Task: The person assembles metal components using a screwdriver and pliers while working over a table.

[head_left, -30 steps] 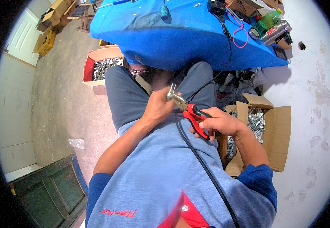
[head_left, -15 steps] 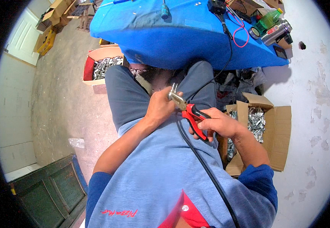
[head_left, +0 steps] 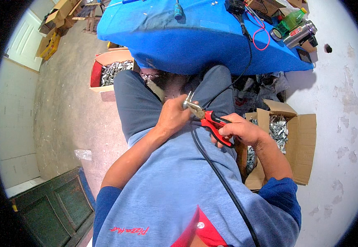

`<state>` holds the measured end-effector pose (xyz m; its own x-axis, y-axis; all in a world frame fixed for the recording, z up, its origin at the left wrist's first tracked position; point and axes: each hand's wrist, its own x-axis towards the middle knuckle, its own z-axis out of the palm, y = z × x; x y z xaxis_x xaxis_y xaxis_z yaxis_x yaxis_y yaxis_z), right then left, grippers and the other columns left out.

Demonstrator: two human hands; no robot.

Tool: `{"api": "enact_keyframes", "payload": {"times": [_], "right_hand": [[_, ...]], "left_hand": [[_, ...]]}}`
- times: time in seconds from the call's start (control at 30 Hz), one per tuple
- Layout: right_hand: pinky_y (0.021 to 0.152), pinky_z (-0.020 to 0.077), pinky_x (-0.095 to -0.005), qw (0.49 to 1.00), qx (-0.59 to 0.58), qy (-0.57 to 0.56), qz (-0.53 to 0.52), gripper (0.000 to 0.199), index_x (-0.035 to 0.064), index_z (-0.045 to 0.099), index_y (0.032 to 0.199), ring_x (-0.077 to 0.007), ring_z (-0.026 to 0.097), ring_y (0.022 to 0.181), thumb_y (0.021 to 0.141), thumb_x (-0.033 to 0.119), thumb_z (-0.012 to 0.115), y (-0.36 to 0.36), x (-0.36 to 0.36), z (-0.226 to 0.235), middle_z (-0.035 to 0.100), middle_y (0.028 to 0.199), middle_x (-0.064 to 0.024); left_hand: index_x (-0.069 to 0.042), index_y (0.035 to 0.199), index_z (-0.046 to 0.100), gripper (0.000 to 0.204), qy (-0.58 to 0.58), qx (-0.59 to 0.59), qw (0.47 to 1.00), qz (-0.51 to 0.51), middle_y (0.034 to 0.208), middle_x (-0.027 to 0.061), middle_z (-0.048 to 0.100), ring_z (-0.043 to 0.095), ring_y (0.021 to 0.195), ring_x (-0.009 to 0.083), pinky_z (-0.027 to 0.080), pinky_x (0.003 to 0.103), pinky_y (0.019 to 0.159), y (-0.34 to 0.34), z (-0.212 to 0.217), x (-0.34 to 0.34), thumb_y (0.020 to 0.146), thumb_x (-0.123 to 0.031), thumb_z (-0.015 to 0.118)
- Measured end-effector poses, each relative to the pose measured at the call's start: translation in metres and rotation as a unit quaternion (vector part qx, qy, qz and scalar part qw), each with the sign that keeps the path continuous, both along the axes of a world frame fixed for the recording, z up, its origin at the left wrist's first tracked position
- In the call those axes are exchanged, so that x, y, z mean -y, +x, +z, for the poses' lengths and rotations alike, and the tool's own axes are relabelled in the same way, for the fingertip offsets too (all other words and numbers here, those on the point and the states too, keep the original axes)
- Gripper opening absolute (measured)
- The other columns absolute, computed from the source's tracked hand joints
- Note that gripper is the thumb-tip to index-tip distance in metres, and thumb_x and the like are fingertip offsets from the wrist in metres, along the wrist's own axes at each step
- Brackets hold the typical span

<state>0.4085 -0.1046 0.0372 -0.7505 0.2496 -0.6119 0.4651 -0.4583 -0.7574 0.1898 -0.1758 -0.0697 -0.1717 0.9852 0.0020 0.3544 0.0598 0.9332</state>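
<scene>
Hands close together. Left hand (head_left: 172, 114) clenched, back upward, grasping small silvery metal piece (head_left: 185, 104); its two thin pins point forward, slightly right. Right hand (head_left: 245, 131) curled around steel-nosed pliers with red-and-black handles (head_left: 207, 122). Pliers mostly between hands, long axis diagonal, nose forward-left against left hand's piece; whether nose bites it, cannot tell. Round black cable (head_left: 222, 181) trails nearward, below both hands.

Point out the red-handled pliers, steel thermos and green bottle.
Red-handled pliers (head_left: 210, 126), head view: lower handle near the pivot.
Steel thermos (head_left: 301, 35), head view: metal body.
Green bottle (head_left: 289, 25), head view: bottle's side.
</scene>
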Motion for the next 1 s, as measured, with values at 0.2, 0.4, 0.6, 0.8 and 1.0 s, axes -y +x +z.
{"api": "enact_keyframes", "payload": {"times": [0.2,0.4,0.6,0.8,1.0], "right_hand": [[0.064,0.0543,-0.0297,0.991,-0.021,-0.121,-0.051,0.037,-0.0026,0.06,0.112,-0.0169,0.066,0.075,0.085,0.023,0.059,0.004,0.006,-0.01,0.067,0.093,-0.0122],[0.072,0.0547,-0.0364,0.991,0.035,0.124,0.023,0.036,-0.0029,0.059,0.113,-0.0241,0.067,0.082,0.085,0.02,0.06,0.007,0.003,-0.024,0.067,0.097,-0.0178],[0.092,0.0488,-0.0438,0.764,0.122,0.627,-0.089,0.045,-0.0037,0.054,0.12,-0.0423,0.06,0.105,0.08,0.014,0.06,0.012,-0.004,-0.054,0.062,0.113,-0.0258],[0.077,0.0504,-0.032,0.974,-0.001,0.192,-0.12,0.047,-0.0028,0.056,0.122,-0.0205,0.065,0.086,0.081,0.02,0.056,0.032,-0.019,-0.028,0.068,0.098,-0.0128],[0.061,0.0488,-0.0245,0.994,0.033,0.107,0.001,0.05,-0.0022,0.055,0.124,-0.012,0.062,0.081,0.078,0.017,0.055,0.012,-0.009,-0.01,0.068,0.105,-0.0125]], "left_hand": [[0.002,0.1,0.068,0.014,0.005,0.011,1.0,0.002,0.081,0.0082,0.072,0.063,0.076,0.0083,0.05,0.027,0.068,-0.001,0.003,0.001,0.087,-0.001,0.063],[0.002,0.095,0.067,0.013,0.011,-0.032,0.999,0.011,0.068,0.0065,0.064,0.055,0.066,0.0085,0.046,0.03,0.059,-0.003,0.001,-0.002,0.09,-0.009,0.063],[0.001,0.091,0.066,0.021,0.016,-0.054,0.998,0.008,0.06,0.0057,0.052,0.045,0.057,0.01,0.041,0.033,0.052,0.007,0.024,0.009,0.092,-0.02,0.066],[0.002,0.09,0.066,0.027,-0.027,0.033,0.999,0.034,0.064,0.0023,0.053,0.044,0.059,0.0095,0.038,0.031,0.053,0.003,0.017,0.004,0.093,-0.024,0.066],[0.003,0.087,0.066,0.029,-0.011,0.084,0.995,0.047,0.06,0.0058,0.055,0.046,0.06,0.0105,0.042,0.034,0.055,-0.002,0.01,0.005,0.092,-0.025,0.066]]}}
